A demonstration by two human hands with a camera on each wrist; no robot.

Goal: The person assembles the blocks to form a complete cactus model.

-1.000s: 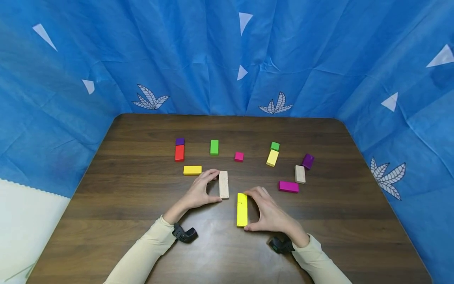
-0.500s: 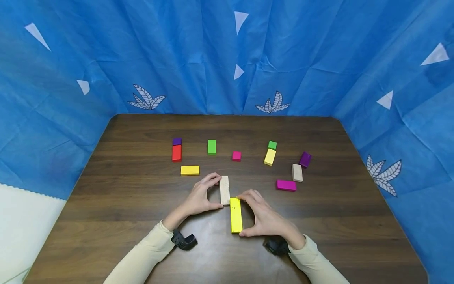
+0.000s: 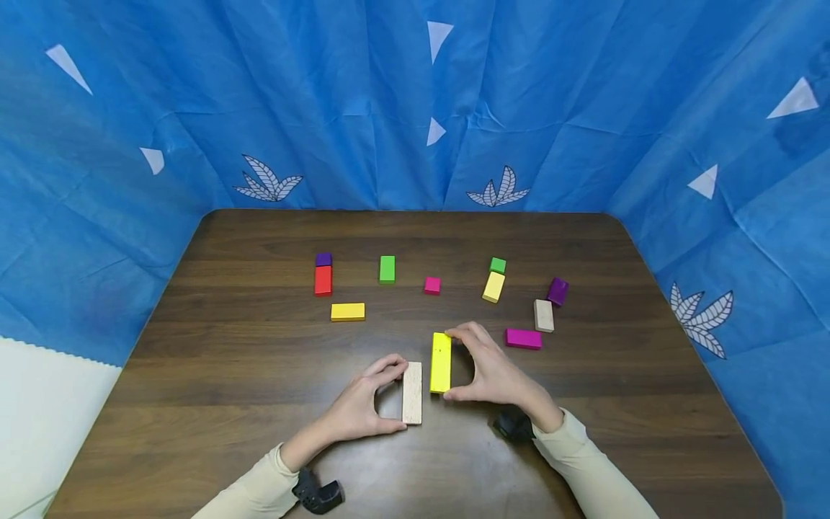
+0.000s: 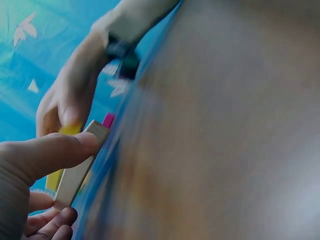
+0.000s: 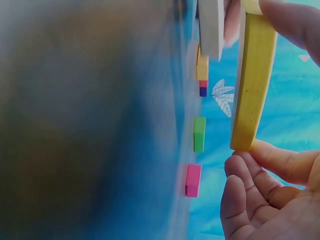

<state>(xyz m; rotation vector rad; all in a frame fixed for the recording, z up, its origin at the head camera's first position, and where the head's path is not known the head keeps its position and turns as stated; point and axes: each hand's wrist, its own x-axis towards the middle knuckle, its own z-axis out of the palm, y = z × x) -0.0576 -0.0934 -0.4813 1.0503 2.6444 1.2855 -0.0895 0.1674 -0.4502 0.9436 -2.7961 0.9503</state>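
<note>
Two blocks have shifted in head view vs half a second ago: long pale block [image 3: 412,393] came toward the person, long yellow block [image 3: 441,362] went away and slightly right. They looked end to corner then; now side by side, staggered, narrow gap, pale one's far end level with the yellow's middle. Left hand [image 3: 359,407] pinches the pale one by its ends, thumb near, fingers far; right hand [image 3: 496,371] same on the yellow. Both long axes run near-far, roughly parallel. Pink block [image 3: 432,286] and green block [image 3: 387,269] haven't moved on the bench [image 3: 259,375]

Left wrist view: adds the thumb pressed on the pale block's near end; yellow partly hidden behind it. Bench is blurred

Right wrist view: shows what head can't, yellow clear of the bench with blue curtain [image 5: 295,110] behind it, long axis near vertical in this view, slightly tilted. Pale block only partly in frame, up top
</note>
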